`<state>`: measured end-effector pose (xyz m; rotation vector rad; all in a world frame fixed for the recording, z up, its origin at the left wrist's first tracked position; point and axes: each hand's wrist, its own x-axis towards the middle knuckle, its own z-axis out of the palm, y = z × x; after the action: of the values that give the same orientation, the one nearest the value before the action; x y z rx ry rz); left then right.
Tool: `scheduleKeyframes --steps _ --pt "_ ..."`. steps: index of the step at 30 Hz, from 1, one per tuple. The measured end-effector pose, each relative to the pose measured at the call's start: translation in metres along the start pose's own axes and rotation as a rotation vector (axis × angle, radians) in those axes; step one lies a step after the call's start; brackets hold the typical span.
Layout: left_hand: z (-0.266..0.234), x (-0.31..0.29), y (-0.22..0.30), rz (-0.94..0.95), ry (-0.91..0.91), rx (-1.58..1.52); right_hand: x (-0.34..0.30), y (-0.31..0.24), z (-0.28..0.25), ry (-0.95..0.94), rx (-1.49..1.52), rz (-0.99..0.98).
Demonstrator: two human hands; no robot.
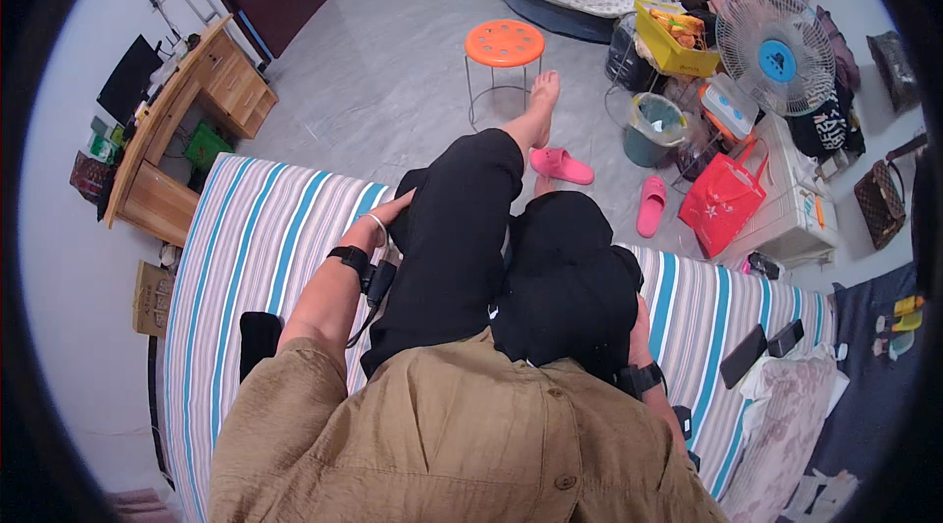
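I sit on a bed with a striped sheet (285, 219), in black trousers (447, 228) and a brown shirt. My left leg is stretched forward, its bare foot (543, 101) raised off the floor. My left hand (391, 211) lies against the outer side of the left trouser leg near the knee. Its visible fingers are stretched out and hold nothing; the rest is tucked behind the cloth. Beside the right thigh is my right hand (639, 331), its fingers hidden by the leg. Each wrist wears a black strap, and a white bangle (379, 228) is on the left one.
Pink slippers (562, 166) lie on the floor before an orange stool (504, 44). At right stand a green bin (655, 130), a red bag (725, 197) and a fan (776, 56). Phones (744, 356) rest on the bed's right; a wooden desk (162, 145) is at left.
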<state>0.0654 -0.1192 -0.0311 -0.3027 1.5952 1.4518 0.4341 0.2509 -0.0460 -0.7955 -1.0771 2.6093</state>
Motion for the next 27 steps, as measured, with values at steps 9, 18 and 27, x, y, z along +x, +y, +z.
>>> scheduleKeyframes --steps 9,18,27 --pt "0.020 0.016 -0.011 -0.010 0.006 -0.126 -0.002 -0.003 -0.019 0.045 0.141 0.068" --pt "-0.042 0.030 -0.024 0.189 0.139 -0.182 -0.002 -0.005 -0.007 0.017 0.002 0.031" --pt "-0.051 -0.024 -0.027 0.102 0.154 -0.199 -0.008 -0.012 0.020 -0.012 0.035 0.075"
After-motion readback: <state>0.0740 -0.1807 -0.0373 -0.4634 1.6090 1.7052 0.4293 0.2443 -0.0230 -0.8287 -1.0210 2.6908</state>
